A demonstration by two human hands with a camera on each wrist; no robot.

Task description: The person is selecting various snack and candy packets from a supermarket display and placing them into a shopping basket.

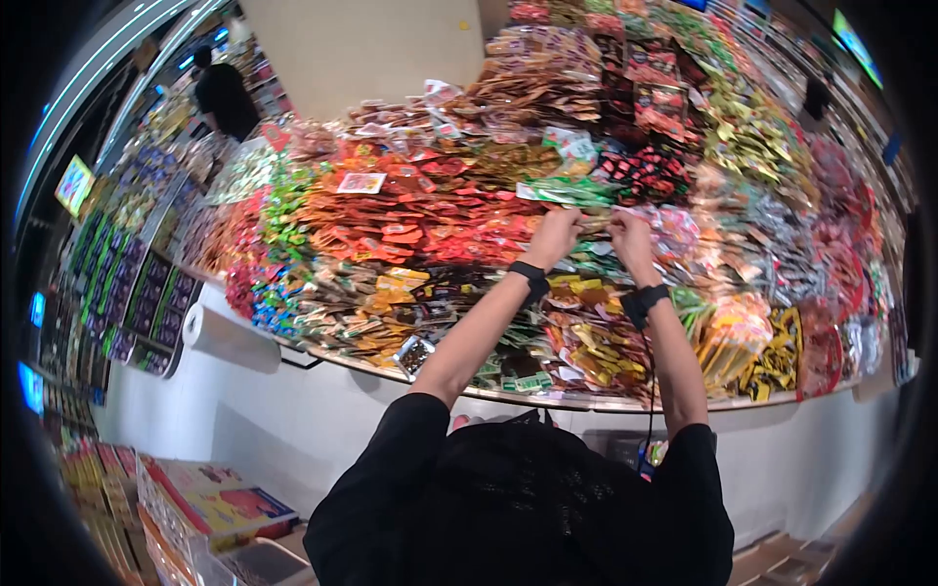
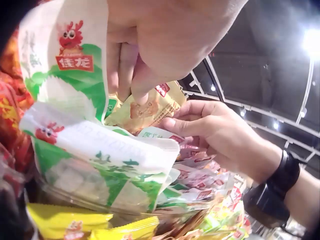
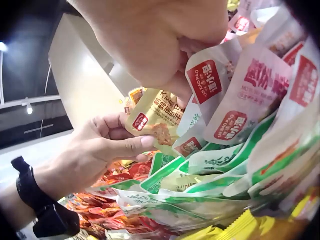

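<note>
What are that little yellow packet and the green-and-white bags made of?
Small yellow snack packet: probably thin plastic film, glossy, judging by its light sheen. Green-and-white bags: similar film, smoother satin look, creased softly, seemingly with a clear window showing pale contents.

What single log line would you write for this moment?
left hand pinches yellow packet | right hand at same packet, grip unclear | green packets below

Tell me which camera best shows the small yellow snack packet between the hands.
The right wrist view: the small yellow foil snack packet faces the lens, red label plain, pinched by the left hand. The left wrist view shows it partly hidden behind that hand's fingers. In the head view it is too small to tell.
</note>
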